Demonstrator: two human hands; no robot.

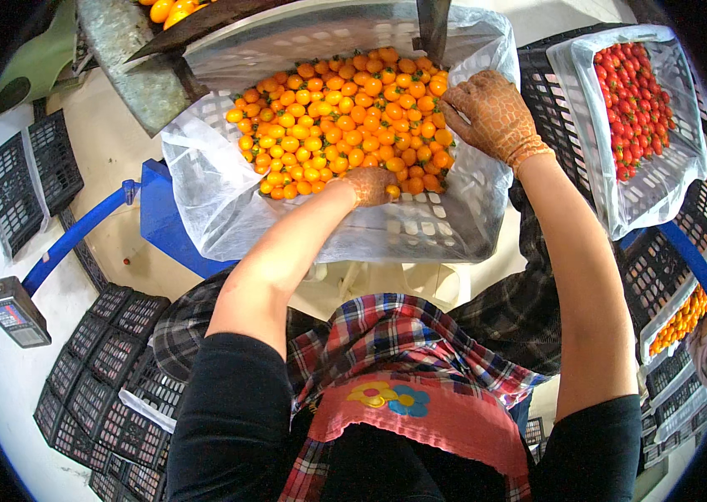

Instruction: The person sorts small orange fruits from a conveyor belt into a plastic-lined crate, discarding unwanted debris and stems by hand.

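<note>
A crate with a white liner [215, 213] stands before me, holding a heap of orange-yellow cherry tomatoes [328, 119], some with green calyxes. My left hand [371, 187], in an orange patterned glove, is at the near edge of the heap, palm down. One tomato shows beside its fingers; whether they grip anything is hidden. Gloved the same way, my right hand [491, 116] rests at the right side of the heap against the liner, fingers bent towards the tomatoes. Its fingertips are partly hidden, so I cannot tell whether it holds one.
A metal chute [140, 75] overhangs the crate at the upper left. To the right stands a lined black crate of red cherry tomatoes [632, 106]. Black crates [109, 376] are stacked at lower left, near a digital scale display [18, 314] on a blue arm. Another person's hand [701, 345] shows far right.
</note>
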